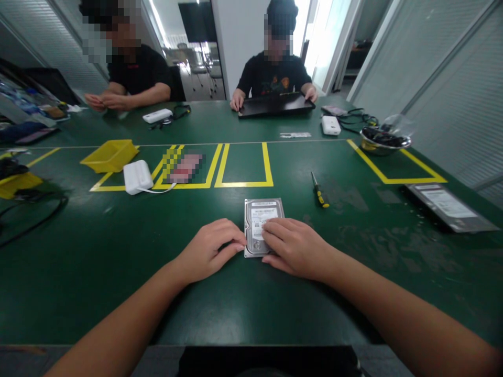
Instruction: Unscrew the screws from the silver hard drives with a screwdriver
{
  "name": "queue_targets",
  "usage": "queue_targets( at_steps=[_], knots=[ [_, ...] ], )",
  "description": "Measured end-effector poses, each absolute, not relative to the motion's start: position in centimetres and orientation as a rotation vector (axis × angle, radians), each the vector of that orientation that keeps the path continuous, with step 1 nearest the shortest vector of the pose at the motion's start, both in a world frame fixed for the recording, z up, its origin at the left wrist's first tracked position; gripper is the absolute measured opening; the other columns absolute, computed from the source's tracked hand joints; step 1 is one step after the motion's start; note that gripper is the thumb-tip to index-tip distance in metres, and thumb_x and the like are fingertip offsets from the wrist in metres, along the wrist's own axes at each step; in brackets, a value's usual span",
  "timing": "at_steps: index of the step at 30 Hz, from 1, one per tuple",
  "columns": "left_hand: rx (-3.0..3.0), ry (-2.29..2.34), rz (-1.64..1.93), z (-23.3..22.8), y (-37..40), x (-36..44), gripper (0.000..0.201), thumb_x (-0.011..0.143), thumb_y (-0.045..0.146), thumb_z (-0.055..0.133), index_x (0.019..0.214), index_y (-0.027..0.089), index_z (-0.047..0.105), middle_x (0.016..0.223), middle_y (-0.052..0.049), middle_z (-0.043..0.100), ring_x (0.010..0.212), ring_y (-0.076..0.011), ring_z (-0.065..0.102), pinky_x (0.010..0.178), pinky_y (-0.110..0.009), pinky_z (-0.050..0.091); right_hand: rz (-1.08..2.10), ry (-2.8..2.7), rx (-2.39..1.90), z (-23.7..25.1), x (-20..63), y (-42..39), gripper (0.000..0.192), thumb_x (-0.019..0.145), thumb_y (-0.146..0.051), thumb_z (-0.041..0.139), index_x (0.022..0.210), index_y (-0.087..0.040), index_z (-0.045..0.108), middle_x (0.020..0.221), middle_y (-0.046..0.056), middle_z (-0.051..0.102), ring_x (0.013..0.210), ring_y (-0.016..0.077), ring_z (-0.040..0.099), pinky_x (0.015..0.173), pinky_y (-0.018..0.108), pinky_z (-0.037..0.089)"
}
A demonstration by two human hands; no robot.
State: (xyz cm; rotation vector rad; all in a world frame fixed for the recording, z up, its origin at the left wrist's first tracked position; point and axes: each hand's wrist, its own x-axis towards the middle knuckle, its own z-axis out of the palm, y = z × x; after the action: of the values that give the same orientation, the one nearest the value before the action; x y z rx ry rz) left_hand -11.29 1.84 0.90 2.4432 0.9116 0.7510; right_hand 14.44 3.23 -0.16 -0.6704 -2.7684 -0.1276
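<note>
A hard drive [254, 220] is lying lengthwise twelve-to-six, the half-curled left hand [212, 248] touching its nine-o'clock edge, the half-curled right hand [295, 246] overlapping three o'clock, grips unclear.

The desk [110, 272] is green and wide, and its smooth top reflects light. Along its right edge stands a grey wall [444, 78] with fine lines; a similar wall [47, 36] is behind its far left corner. Beyond the far edge, beside a white pillar [239, 52], there are chairs [214, 67], a dark screen [197, 22] and strong brightness.
</note>
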Motion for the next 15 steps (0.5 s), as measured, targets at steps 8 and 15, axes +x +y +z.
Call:
queue_targets(
  at_steps=[8, 15],
  knots=[
    [2.532, 0.833, 0.553, 0.57, 2.09, -11.45, 0.019, 0.099, 0.022, 0.049, 0.099, 0.020, 0.067, 0.094, -0.004, 0.068, 0.089, -0.0168, 0.060, 0.084, -0.032, 0.045, -0.097, -2.740, -0.668, -0.39, 14.36, 3.20, 0.037, 0.093, -0.040, 0.055, 0.109, -0.008, 0.064, 0.112, 0.018, 0.065, 0.110, 0.0296, 0.058, 0.091, 0.044, 0.050],
    [2.567, 0.785, 0.452, 0.35, 2.42, -11.70, 0.019, 0.099, 0.024, 0.050, 0.099, 0.021, 0.069, 0.093, -0.003, 0.070, 0.088, -0.0172, 0.061, 0.085, -0.033, 0.044, -0.099, -2.746, -0.699, -0.60, 14.10, 2.95, 0.037, 0.092, -0.038, 0.056, 0.110, -0.007, 0.064, 0.115, 0.018, 0.064, 0.111, 0.0309, 0.056, 0.093, 0.045, 0.049]
  ],
)
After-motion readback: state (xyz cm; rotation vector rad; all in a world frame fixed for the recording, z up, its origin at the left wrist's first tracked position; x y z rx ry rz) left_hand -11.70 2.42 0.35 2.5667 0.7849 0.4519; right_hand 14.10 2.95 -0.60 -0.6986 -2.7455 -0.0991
